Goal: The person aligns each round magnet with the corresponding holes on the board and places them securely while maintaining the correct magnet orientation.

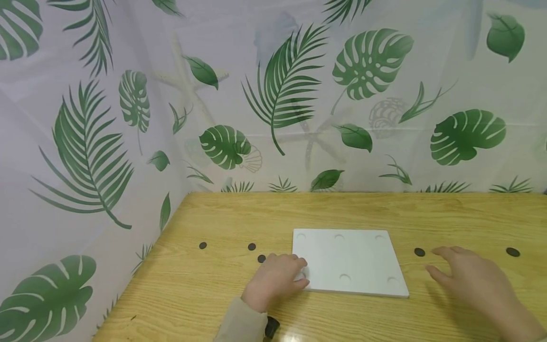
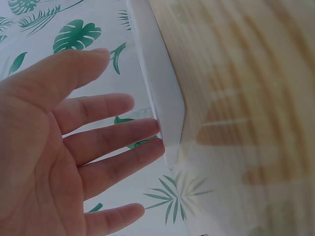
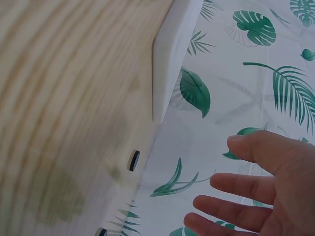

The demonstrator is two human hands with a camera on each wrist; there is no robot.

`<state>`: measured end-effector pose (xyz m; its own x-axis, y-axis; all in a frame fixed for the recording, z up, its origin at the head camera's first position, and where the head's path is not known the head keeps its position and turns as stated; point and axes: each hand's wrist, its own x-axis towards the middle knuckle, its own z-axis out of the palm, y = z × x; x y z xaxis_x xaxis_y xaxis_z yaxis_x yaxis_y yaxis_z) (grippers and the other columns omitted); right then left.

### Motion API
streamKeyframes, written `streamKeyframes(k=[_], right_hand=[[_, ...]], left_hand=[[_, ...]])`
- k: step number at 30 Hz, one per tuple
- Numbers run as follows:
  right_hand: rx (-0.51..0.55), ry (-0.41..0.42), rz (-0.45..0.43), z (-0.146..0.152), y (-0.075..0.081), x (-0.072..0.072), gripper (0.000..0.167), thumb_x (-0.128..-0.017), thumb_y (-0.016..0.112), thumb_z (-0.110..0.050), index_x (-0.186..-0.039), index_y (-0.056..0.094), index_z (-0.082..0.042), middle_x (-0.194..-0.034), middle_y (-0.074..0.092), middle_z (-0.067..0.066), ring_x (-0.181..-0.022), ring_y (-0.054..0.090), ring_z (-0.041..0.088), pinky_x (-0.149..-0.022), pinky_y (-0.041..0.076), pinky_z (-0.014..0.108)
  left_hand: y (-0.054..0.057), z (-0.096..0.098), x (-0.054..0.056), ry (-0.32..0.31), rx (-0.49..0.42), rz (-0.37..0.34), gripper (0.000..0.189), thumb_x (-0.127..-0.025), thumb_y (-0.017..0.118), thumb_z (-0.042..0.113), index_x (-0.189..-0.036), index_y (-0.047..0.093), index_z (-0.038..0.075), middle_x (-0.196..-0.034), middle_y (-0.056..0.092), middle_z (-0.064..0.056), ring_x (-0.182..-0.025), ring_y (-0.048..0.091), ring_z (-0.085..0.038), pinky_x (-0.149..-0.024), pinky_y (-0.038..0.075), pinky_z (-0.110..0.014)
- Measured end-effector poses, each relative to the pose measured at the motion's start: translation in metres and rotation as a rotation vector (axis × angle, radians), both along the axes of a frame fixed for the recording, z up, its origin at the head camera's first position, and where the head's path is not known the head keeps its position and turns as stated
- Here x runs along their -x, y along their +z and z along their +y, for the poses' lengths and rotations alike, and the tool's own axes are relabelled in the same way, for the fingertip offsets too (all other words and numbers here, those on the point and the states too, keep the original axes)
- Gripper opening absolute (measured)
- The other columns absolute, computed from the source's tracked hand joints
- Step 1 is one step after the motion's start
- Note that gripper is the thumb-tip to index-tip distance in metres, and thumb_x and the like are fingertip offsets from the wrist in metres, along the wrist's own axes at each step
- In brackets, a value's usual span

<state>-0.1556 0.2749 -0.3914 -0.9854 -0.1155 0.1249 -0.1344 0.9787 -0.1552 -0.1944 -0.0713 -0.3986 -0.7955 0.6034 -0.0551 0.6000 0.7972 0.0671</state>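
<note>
A white rectangular board (image 1: 354, 261) with several shallow round recesses lies flat on the wooden table. Over its lower left corner reaches my left hand (image 1: 278, 278), covering part of that edge. In the left wrist view the fingers (image 2: 113, 162) of this hand are spread and relaxed, with fingertips right at the board's side. My right hand (image 1: 474, 280) hovers to the right of the board, holding nothing, its fingers (image 3: 236, 211) loosely extended. Just left of its fingertips, a black disc (image 1: 419, 252) rests on the table.
Another black disc (image 1: 513, 252) lies beyond my right hand. On the left side are three more, one disc (image 1: 202, 245) farthest out, a second disc (image 1: 252, 247), and a third disc (image 1: 261, 259) beside my left hand. A leaf-patterned curtain (image 1: 299, 95) borders the table (image 1: 239, 209) behind and left.
</note>
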Motion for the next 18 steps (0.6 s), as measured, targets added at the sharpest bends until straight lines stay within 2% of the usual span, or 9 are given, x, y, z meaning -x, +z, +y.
streamKeyframes(k=[18], right_hand=[[-0.012,-0.016,-0.007,0.011,-0.006,-0.002,0.045,-0.077,0.065,-0.031,-0.101,0.059,0.007,-0.098,0.056,0.029,-0.087,0.052,0.045,-0.063,0.043,0.051]], left_hand=[[0.0,0.002,0.001,-0.026,0.039,0.035,0.028,-0.085,0.056,0.037,-0.102,0.061,0.016,-0.081,0.058,0.006,-0.065,0.049,-0.006,-0.061,0.042,-0.03]])
